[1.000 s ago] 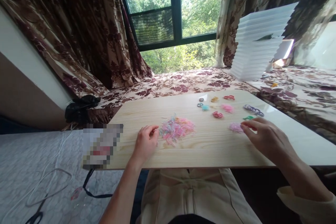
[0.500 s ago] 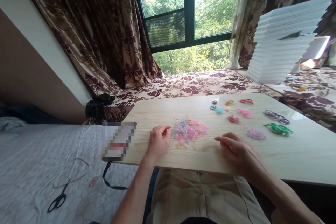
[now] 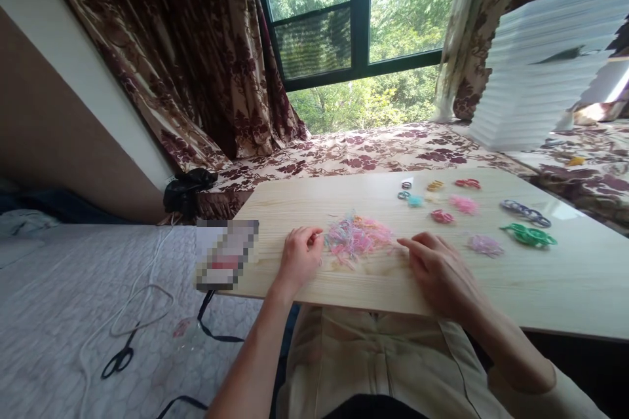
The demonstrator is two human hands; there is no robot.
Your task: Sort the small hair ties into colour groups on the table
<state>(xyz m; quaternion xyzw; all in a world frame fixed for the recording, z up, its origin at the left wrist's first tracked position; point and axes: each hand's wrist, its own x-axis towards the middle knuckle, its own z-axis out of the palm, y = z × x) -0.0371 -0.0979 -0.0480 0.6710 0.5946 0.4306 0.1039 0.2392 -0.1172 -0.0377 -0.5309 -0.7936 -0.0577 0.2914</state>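
Observation:
A loose heap of thin pastel strands, like small elastic bands (image 3: pixel 358 237), lies on the pale wooden board (image 3: pixel 295 200). At its left edge rests my left hand (image 3: pixel 302 252), fingers curled in; whether anything is in them is hidden. My right hand (image 3: pixel 439 272) hovers at the heap's right side, index finger stretched towards it and nothing visible in its grasp. To the right sit separate small groups: lilac strands (image 3: pixel 485 245), pink strands (image 3: pixel 463 205), turquoise strands (image 3: pixel 415 201), red-pink loops (image 3: pixel 442 216), green loops (image 3: pixel 529 236) and purple rings (image 3: pixel 525 213).
Yellow rings (image 3: pixel 435 185), red rings (image 3: pixel 467 183) and dark rings (image 3: pixel 405 185) lie along the board's far side. A blurred-out device (image 3: pixel 228 255) is at its left edge. Black scissors (image 3: pixel 118 361) and a white cable (image 3: pixel 142 314) lie on the bed (image 3: pixel 44 294).
My right hand has moved in towards the right edge of the heap. My left hand stays beside the heap. The whole view has shifted slightly.

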